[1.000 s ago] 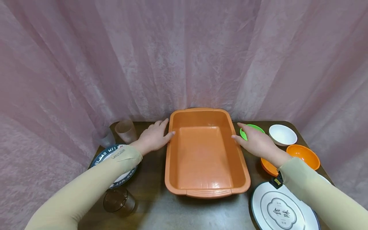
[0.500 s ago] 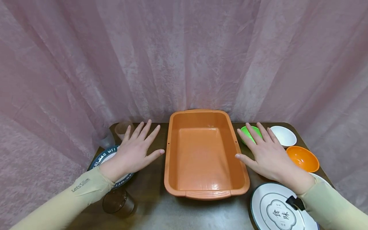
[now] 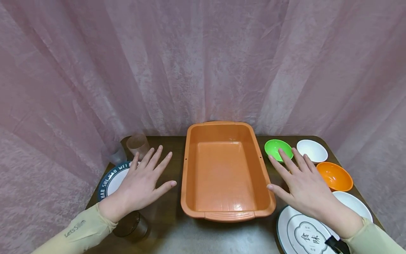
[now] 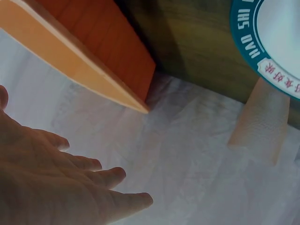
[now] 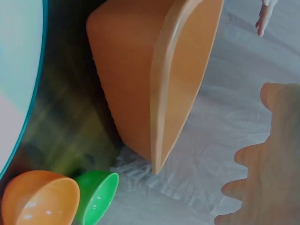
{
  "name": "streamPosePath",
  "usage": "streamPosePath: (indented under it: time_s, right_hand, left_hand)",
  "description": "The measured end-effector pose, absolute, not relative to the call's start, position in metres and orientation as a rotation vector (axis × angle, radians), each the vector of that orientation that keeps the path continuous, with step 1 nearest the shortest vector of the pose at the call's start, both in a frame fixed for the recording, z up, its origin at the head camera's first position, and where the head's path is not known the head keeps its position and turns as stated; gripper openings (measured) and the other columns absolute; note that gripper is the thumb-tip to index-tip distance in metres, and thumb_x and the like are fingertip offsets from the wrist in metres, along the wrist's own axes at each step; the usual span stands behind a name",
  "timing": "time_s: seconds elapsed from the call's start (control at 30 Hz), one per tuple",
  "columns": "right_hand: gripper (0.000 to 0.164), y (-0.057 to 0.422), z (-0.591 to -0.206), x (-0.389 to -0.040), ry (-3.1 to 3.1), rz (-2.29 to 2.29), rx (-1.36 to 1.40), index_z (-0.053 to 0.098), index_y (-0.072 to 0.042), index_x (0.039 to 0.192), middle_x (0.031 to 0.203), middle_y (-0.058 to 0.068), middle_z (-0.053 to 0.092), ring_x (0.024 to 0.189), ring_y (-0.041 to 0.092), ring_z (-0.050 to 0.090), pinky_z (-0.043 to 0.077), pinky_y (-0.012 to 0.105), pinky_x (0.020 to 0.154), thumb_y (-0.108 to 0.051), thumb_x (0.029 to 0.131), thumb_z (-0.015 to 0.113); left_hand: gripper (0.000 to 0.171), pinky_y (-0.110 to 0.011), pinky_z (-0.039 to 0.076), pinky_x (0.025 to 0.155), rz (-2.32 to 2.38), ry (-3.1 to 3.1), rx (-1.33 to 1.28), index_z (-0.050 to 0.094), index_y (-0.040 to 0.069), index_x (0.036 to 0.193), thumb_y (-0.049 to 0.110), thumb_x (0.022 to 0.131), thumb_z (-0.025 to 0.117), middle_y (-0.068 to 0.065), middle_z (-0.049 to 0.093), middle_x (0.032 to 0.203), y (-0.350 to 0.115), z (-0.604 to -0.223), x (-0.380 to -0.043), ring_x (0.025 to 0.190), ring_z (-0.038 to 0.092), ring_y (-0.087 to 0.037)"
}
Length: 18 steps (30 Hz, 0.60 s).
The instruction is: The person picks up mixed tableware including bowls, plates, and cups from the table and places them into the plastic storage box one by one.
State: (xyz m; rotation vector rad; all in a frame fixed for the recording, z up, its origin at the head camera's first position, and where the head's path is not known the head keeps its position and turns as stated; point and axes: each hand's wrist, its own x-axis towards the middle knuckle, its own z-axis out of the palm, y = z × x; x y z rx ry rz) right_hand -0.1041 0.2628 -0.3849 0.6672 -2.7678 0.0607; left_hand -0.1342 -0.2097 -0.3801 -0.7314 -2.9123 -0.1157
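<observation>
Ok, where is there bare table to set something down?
Bare table lies in front of the orange basin, between the dark glass and the lettered plate. A narrower strip runs between basin and blue-rimmed plate, partly under the left hand. Right of the basin is crowded: green bowl, white bowl, orange bowl.

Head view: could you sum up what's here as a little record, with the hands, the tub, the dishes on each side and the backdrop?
Left hand: left hand, fingers spread, holding nothing
Right hand: right hand, fingers spread, holding nothing
Tub: orange tub, rectangular, on the table between the hands
Left side: blue-rimmed plate, partly hidden; brown glass; frosted tumbler
Right side: green bowl; white bowl; orange bowl; emblem-printed plate, partly hidden
Backdrop: pink curtain
</observation>
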Motion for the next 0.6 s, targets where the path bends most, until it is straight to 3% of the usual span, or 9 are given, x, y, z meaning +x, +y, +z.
streamPosePath:
  time_s: [0.6]
  right_hand:
    - [0.082,0.2553,-0.3947,-0.1079,-2.801,0.066,0.652,0.035,-0.017,0.161,0.166,0.015,0.027,0.154,0.044,0.011,-0.008,0.05,0.123,-0.065,0.098,0.053]
  left_hand:
    - [0.085,-0.071,0.008,0.116,-0.136,-2.939,-0.733,0.022,0.027,0.165,0.075,0.098,0.04,-0.01,0.009,0.171,-0.2098,-0.3908,-0.13,0.155,0.011,-0.036]
